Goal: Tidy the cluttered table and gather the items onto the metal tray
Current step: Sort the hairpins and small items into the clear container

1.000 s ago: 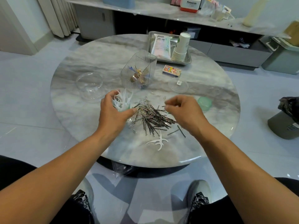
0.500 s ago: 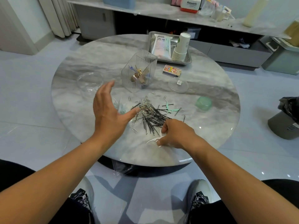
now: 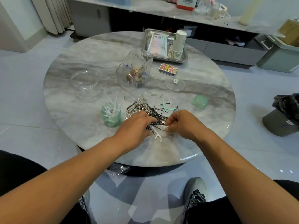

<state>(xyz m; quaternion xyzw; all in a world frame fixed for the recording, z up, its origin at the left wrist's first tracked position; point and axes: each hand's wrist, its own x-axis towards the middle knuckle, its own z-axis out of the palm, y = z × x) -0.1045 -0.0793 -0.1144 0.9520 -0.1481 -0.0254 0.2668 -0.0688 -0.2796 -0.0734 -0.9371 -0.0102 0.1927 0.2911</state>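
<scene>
Both hands are down at the near edge of the pile of hairpins (image 3: 148,110) on the round table (image 3: 80,126). The left hand (image 3: 137,125) and right hand (image 3: 181,122) have curled fingers pinching white floss picks (image 3: 157,135). The metal tray (image 3: 184,58) sits at the far side, holding a packet and paper cups (image 3: 177,46).
</scene>
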